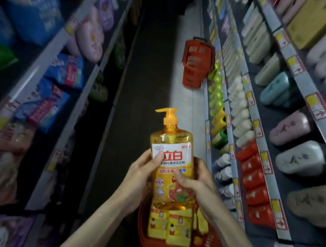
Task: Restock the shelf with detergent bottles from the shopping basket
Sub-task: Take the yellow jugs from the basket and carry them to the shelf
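Note:
I hold a yellow detergent bottle (171,156) with an orange pump top upright in the aisle, above a red shopping basket (210,243). My left hand (139,175) grips its left side, thumb on the white label. My right hand (195,183) grips its right side lower down, thumb across the front. The basket on the floor below holds several yellow packs (169,228). The right-hand shelf (236,162) carries rows of bottles, yellow, green and white, close to the held bottle.
A stack of red baskets (196,65) stands farther down the aisle by the right shelving. Left shelves (70,29) hold detergent bags and pink bottles. The dark floor strip (143,78) runs between both shelf rows.

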